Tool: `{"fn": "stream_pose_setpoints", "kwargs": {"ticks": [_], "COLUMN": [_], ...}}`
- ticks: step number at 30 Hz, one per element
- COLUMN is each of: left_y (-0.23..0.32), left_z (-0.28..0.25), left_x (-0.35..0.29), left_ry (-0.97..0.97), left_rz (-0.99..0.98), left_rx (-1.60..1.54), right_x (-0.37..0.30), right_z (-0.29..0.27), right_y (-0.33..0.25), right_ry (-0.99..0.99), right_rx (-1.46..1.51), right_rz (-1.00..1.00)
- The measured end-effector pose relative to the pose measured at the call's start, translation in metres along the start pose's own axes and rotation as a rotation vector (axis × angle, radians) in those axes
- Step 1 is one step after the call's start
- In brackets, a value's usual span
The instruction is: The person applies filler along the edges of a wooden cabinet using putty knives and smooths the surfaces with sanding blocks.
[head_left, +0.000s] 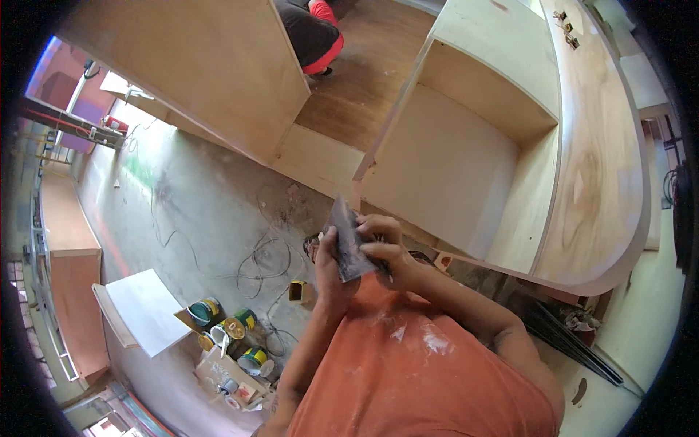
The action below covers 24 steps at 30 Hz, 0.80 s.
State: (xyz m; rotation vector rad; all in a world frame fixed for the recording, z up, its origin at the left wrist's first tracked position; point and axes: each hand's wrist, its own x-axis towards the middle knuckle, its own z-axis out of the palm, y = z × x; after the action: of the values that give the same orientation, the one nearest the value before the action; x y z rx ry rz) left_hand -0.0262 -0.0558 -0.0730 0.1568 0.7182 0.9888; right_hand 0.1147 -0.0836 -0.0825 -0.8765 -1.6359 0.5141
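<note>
In front of my chest I hold a dark grey, dusty sheet that looks like sandpaper (pixel 348 244), its pointed end toward the cabinet. My left hand (pixel 331 273) grips its left edge, with the thumb laid on the face. On the other side my right hand (pixel 386 247) has its fingers curled against the sheet's right edge. Just beyond both hands stands an open pale wooden cabinet (pixel 455 175) with a bare recess. Part of the sheet's underside and some fingertips are hidden.
A long wooden top with a rounded end (pixel 586 182) runs along the right. Ahead on the left rises a large wood panel (pixel 189 65); behind it another person (pixel 313 36) crouches. Paint cans (pixel 205 311), a white board (pixel 145 309) and a loose cable (pixel 255 266) lie on the left floor.
</note>
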Motion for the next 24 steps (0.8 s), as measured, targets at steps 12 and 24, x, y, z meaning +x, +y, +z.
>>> {"fn": "stream_pose_setpoints", "kwargs": {"ticks": [12,24], "left_y": [0.027,0.042], "left_z": [0.009,-0.024], "left_x": [-0.017,-0.032], "left_ry": [-0.067,0.017], "left_rz": [-0.031,0.151], "left_rx": [-0.065,0.057], "right_x": [0.058,-0.009], "right_z": [-0.078,-0.046], "right_y": [0.160,0.180], "right_ry": [0.712,0.056], "right_rx": [-0.335,-0.515], "right_rz": [0.201,-0.003]}}
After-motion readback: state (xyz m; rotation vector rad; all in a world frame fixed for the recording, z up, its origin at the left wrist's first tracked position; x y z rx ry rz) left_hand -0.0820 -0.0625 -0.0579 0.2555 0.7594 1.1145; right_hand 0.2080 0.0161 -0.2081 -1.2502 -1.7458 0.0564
